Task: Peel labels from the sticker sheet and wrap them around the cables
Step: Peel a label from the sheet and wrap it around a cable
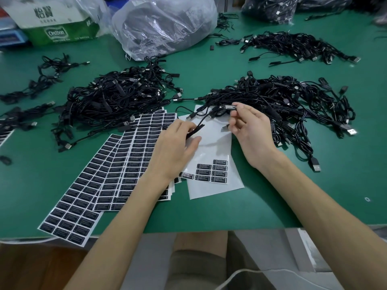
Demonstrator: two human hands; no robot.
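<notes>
A nearly used-up white sticker sheet (213,185) lies in front of me with several black labels (212,172) left near its lower part. My left hand (178,147) hovers over its left edge and pinches the black connector end of a cable (195,130). My right hand (251,130) is raised above the sheet's upper right, fingers closed on the cable's small black controller (228,107), which carries a label. The thin cable (204,118) runs between both hands. Full sheets of black labels (117,164) fan out to the left.
Big heaps of black USB cables lie at centre left (117,97), right (293,101) and far right (293,46). A clear plastic bag (163,26) and a green-white pack (54,21) stand at the back. The green table's front edge (209,229) is close to my body.
</notes>
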